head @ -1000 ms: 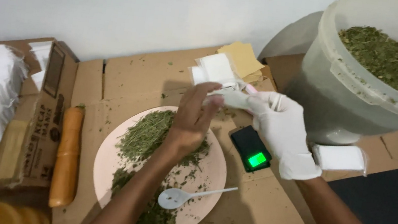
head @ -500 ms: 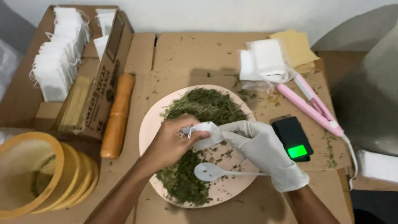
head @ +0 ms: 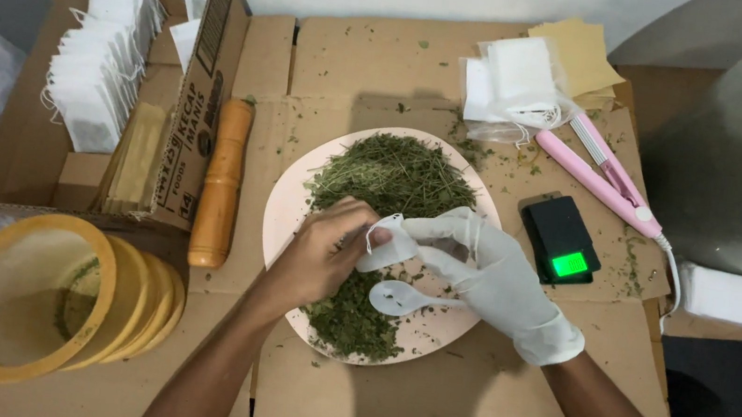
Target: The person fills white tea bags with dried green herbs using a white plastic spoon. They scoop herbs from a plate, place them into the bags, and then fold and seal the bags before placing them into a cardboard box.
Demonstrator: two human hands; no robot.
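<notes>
My bare left hand (head: pixel 318 254) and my white-gloved right hand (head: pixel 486 270) together hold a small white paper tea bag (head: pixel 387 244) over a pink plate (head: pixel 280 216). Both pinch the bag's edges above a heap of dried green herb (head: pixel 393 178). A white plastic spoon (head: pixel 393 298) lies on the plate just below the bag, under my right palm.
A small black scale (head: pixel 560 241) with a lit green display sits right of the plate, a pink flat sealer (head: pixel 597 175) behind it. Empty bags (head: pixel 513 89) lie at the back. A cardboard box (head: pixel 208 75) with filled bags, an orange wooden handle (head: pixel 221 183) and yellow sieves (head: pixel 29 308) stand left.
Both hands came down from near the sealer at the back to over the plate, carrying the bag. The view tilted down; the big herb bucket left the frame.
</notes>
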